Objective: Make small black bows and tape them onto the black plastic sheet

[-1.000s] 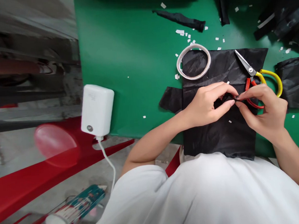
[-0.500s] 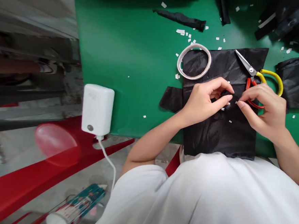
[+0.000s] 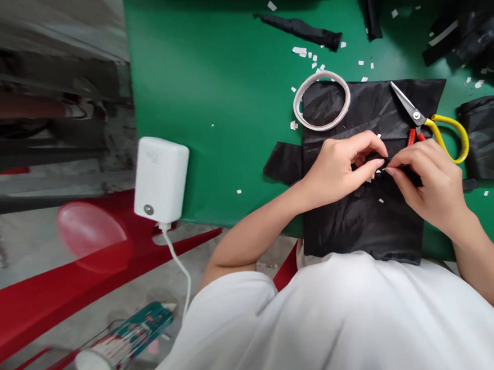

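Observation:
My left hand (image 3: 349, 164) is closed over the black sheet (image 3: 359, 222), with a bit of black material between its thumb and fingers. Beside it, my right hand (image 3: 428, 175) pinches a tiny white piece (image 3: 384, 169) at its thumb and fingertip, close to the left fingertips. Scissors (image 3: 416, 115) with yellow and red handles lie open on the sheet; my right hand hides part of the red handle. A roll of white tape (image 3: 298, 105) lies flat at the sheet's upper left corner.
White scraps (image 3: 299, 50) dot the green table (image 3: 206, 86). A rolled black strip (image 3: 304, 30) lies behind the tape, and black material (image 3: 491, 134) sits at right. A white device (image 3: 162, 177) with a cable stands at the table's left edge, above a red chair (image 3: 68, 293).
My right hand has moved left, bringing its pinched white piece to my left fingertips. My left hand has barely moved.

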Tool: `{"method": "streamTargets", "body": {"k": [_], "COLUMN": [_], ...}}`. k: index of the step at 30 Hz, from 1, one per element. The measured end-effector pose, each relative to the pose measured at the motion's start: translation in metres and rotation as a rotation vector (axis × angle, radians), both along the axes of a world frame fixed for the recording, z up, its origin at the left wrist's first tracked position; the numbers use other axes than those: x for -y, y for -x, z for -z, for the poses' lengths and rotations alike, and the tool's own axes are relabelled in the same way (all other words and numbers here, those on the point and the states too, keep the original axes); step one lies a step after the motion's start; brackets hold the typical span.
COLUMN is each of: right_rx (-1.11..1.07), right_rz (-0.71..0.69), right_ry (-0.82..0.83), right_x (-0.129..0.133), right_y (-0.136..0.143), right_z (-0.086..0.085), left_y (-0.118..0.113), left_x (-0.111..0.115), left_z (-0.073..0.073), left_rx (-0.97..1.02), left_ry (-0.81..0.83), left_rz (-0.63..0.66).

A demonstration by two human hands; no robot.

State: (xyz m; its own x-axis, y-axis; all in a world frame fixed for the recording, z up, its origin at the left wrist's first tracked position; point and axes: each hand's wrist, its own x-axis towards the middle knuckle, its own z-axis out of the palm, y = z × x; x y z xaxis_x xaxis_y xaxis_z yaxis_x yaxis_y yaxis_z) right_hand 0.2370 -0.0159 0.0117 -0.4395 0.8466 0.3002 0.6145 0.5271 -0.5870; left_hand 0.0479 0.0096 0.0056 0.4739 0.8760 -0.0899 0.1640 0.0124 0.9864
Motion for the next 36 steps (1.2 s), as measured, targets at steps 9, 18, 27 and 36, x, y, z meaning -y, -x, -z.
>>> {"method": "streamTargets", "body": {"k": [9, 18, 27, 36], "right_rx": [0.043, 0.147, 0.157, 0.179], "right_rz": [-0.012, -0.031, -0.033, -0.009], "right_ry": [0.002, -0.043, -0.089, 0.0], "right_x": [0.0008, 0.0051, 0.0073, 0.0092], "right_y": [0.0005, 0.0028, 0.0053, 0.0047], "right_z": [0.0017, 0.004, 0.0053, 0.0012], "left_y": [0.001, 0.0016, 0.0003, 0.001], "left_x": [0.0006, -0.0006, -0.0024, -0.0049], "left_z": [-0.0014, -0.0017, -0.0038, -0.0052], "left_rx": [-0.127, -0.151, 0.025, 0.144], "left_ry": [-0.123, -0.083, 0.322, 0.477], "left_rz": [0.019, 0.055, 0.035, 0.032]}}
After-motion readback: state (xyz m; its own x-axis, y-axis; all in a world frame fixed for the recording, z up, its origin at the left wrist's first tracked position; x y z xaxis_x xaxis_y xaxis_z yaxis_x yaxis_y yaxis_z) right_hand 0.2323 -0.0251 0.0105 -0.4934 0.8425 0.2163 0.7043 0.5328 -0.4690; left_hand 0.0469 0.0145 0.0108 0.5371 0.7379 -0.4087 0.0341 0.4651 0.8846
